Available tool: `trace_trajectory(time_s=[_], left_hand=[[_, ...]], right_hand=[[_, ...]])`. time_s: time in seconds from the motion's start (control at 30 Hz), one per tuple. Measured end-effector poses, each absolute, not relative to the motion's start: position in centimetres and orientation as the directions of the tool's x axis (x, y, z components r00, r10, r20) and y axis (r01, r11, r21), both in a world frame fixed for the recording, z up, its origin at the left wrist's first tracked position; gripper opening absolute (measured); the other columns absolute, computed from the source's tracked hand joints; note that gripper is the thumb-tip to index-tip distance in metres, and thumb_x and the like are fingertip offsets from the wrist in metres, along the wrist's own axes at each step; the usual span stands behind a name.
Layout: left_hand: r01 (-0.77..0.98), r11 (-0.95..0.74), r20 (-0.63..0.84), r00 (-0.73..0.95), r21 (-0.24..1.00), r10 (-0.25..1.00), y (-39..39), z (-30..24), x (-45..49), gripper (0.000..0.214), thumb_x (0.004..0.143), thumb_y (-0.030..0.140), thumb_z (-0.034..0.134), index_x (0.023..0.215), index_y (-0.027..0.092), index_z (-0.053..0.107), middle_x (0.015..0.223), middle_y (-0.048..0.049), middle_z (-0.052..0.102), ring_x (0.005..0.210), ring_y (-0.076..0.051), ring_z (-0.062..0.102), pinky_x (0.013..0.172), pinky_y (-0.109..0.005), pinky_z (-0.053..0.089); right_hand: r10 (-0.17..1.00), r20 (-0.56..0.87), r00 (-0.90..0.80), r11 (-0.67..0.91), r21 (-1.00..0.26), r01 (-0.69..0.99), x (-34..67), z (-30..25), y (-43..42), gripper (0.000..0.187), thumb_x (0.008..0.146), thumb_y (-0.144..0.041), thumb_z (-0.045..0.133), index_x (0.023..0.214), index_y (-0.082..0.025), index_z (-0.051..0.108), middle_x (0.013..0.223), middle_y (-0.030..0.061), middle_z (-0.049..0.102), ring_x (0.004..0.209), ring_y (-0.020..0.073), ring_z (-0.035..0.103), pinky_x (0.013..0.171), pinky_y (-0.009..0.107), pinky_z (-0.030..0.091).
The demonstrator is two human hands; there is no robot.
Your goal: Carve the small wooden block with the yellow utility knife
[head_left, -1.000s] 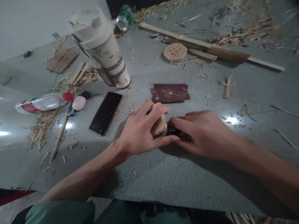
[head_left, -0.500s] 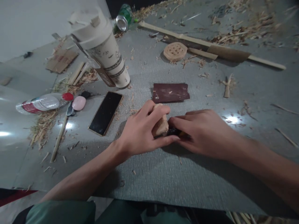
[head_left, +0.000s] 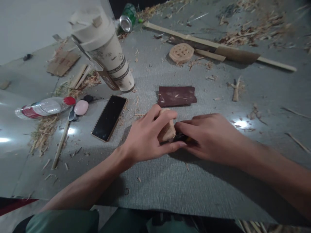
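My left hand (head_left: 148, 136) is wrapped round a small pale wooden block (head_left: 167, 130), pressing it down on the grey mat (head_left: 170, 191). My right hand (head_left: 209, 137) lies right beside it, fingers closed on a small dark tool (head_left: 181, 137) whose tip meets the block. Most of the tool is hidden under my fingers. A dark red sheet of sandpaper (head_left: 176, 95) lies just beyond both hands.
A black phone (head_left: 109, 117) lies left of my hands, with a tall cream cup (head_left: 107, 51) behind it. A plastic bottle (head_left: 43, 106), a pink oval thing (head_left: 81, 107), a green can (head_left: 127, 17), a round carved wooden disc (head_left: 181, 53), long wooden strips (head_left: 218, 48) and wood shavings are scattered about.
Both hands stay on the block and the tool; the block has turned slightly in my left hand. The view has shifted a little.
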State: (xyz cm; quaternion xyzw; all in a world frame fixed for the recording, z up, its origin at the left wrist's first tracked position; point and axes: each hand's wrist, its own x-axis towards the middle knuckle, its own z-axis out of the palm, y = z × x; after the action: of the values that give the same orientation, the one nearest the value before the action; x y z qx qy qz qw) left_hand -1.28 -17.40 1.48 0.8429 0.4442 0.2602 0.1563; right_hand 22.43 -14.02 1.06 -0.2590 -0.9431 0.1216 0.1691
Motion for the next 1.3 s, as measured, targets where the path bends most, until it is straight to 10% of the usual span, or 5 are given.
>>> trace_trajectory(time_s=[1.3], left_hand=[[0.713, -0.531, 0.235, 0.479, 0.457, 0.846, -17.61, 1.49, -1.11, 0.054, 0.099, 0.064, 0.071, 0.134, 0.025, 0.055, 0.115, -0.0059, 0.062, 0.09, -0.021, 0.064, 0.073, -0.035, 0.054]], right_hand=[[0.537, 0.154, -0.83, 0.828, -0.285, 0.483, 22.45, 1.1, -13.9, 0.006, 0.093, -0.02, 0.058, 0.094, -0.021, 0.064, 0.08, 0.0023, 0.074, 0.061, 0.0176, 0.06, 0.063, 0.036, 0.017]])
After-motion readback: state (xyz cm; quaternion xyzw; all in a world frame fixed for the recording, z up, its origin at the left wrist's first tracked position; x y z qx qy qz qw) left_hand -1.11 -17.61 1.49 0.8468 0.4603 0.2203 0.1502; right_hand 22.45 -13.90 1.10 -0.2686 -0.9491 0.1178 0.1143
